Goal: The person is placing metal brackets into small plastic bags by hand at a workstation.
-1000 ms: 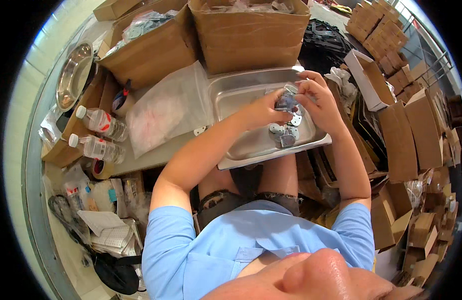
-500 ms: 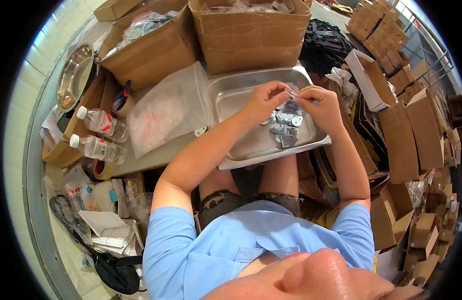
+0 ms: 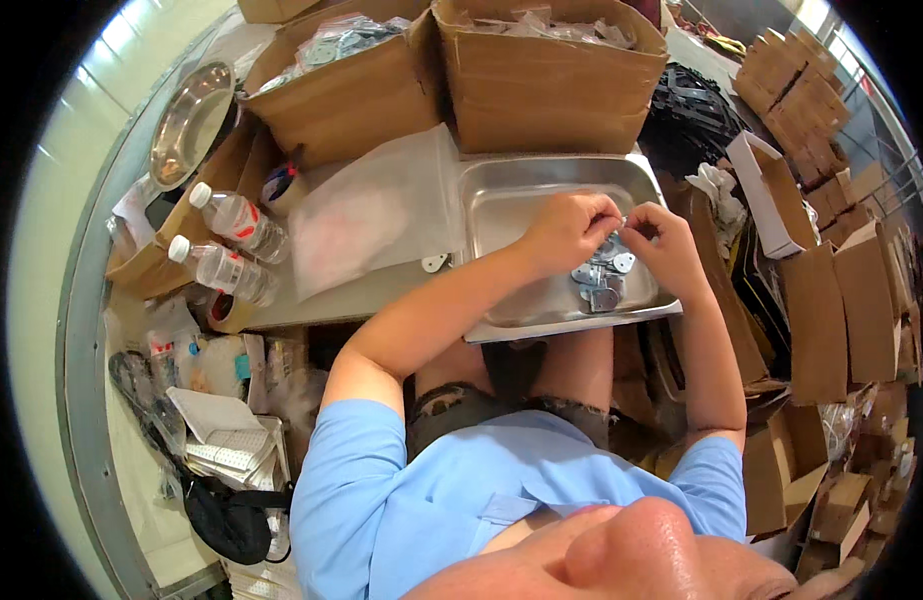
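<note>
My left hand [image 3: 569,232] and my right hand [image 3: 665,240] meet over the right side of a shallow steel tray [image 3: 496,195]. Fingertips of both are pinched together at the top edge of a small clear plastic bag [image 3: 615,240], mostly hidden behind the fingers. Directly under them, a small pile of silvery metal parts [image 3: 603,292], flat pieces with holes, rests on the tray bottom. Whether some of those parts are inside the bag is hard to make out.
Left of the tray lies a large translucent bag [image 3: 371,220] beside two plastic bottles [image 3: 239,222]. Cardboard boxes of bagged parts [image 3: 551,95] stand behind it. A steel bowl [image 3: 191,125] leans at far left. Black strips [image 3: 691,105] and open cartons [image 3: 816,320] crowd the right.
The view has shifted, so the scene sits lower and further right. Both hands stay pinched on the small bag above the tray, with the fingertips slightly repositioned.
</note>
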